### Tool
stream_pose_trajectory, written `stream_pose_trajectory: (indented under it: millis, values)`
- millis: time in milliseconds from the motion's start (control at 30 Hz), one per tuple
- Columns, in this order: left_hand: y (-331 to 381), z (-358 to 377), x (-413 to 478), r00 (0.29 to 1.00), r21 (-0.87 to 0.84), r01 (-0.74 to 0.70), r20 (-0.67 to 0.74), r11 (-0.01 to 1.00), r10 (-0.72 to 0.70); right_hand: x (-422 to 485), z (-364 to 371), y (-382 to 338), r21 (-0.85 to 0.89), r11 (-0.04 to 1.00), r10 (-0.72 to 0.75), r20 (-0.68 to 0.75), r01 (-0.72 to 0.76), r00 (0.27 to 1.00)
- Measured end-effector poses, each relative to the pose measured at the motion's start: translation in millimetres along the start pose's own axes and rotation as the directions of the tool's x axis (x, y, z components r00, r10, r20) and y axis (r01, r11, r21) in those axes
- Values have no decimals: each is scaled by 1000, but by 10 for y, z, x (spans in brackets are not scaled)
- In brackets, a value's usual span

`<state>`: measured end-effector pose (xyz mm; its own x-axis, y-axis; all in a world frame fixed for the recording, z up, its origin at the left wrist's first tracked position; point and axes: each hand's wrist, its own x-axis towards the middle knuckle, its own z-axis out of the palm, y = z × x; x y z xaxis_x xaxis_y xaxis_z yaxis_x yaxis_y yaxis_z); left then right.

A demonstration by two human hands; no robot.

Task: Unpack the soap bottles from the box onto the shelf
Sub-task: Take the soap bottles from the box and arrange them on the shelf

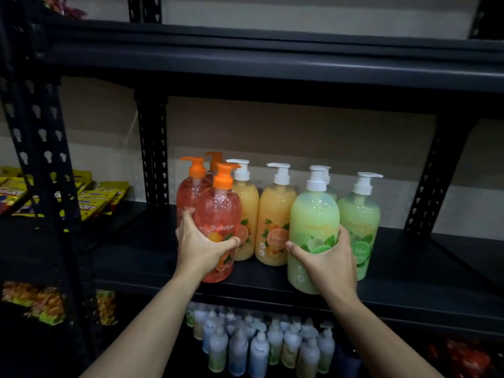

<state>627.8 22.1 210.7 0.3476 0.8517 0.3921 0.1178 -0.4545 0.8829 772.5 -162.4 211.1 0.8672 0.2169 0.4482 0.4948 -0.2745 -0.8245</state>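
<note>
Gripping two soap bottles at once, one per hand, both upright on the shelf [131, 257].

Left hand [201, 248]: wrapped low on the orange bottle [225, 211], thumb across the label, fingers [188, 215] curled round the far side and clamped on it. The base sits on the shelf near its front edge, at the left end of the row.

Right hand [328, 264]: same hold on the green bottle [313, 216], thumb on the label, fingers curled round the right side and clamped on it. The base is right at the shelf's front edge; cannot tell whether it bears fully on the board.

Toward the back of the shelf behind the held orange one stand two more orange bottles [191, 195], packed close, orange pumps up. At mid-shelf are two peach bottles [275, 222] with white pumps, side by side between the two held ones and set further back. At the right end of the row is a second green one [360, 214], just behind the held green. A third shows only its pump.

Below the shelf is a crowd of small bottles [259, 347], blurred. Left of the shelf, in the next bay, lie yellow candy packs [103, 197]. Below those are snack bags [41, 301].
</note>
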Motion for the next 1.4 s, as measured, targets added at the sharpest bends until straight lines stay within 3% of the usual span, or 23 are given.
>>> stream_pose_trajectory:
  millis: [333,600,1067,1400]
  values:
    - [-200,-129,239,999,20,38,11,999,-39,-27,47,-11,-27,999,-21,10,21,1000]
    - [-323,-245,196,998,-64,61,-27,996,-63,-71,75,14,-40,999,27,-52,-29,998]
    - [-521,34,-20,999,190,1,-32,982,5,155,201,-138,-78,993,78,-188,-94,979]
    - [-545,21,51,998,180,50,-52,983,-41,163,295,-76,-146,986,50,-190,-78,980]
